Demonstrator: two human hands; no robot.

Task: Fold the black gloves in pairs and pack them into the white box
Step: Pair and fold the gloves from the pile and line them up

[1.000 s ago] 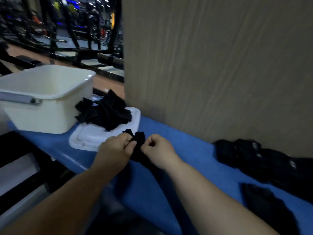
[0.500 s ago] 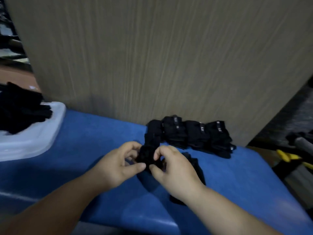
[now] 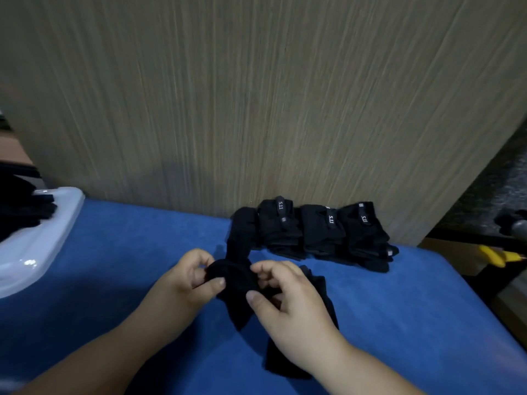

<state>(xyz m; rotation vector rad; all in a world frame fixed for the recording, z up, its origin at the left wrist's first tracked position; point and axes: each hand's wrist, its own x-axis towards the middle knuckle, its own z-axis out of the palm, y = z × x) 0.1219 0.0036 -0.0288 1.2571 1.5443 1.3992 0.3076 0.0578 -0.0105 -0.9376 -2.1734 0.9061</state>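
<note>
Here, far left of the row of folded black fabric glove pairs [image 3: 322, 232], loose black gloves [image 3: 22, 206] lie heaped on a white plastic lid [image 3: 48, 238]. Just in front of that row, left hand [image 3: 185, 277] and right hand [image 3: 291, 306], fingers curled, both pinch a soft black glove bundle [image 3: 235, 280] over the blue padded table [image 3: 128, 252]. Seemingly mid-fold; next it needs tucking tight, then setting beside the row. The white box is out of view.

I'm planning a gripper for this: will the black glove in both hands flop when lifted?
Probably floppy: the black glove bunches between the left hand and right hand, its end drooping. Likely light, as a fingertip pinch holds it.
</note>
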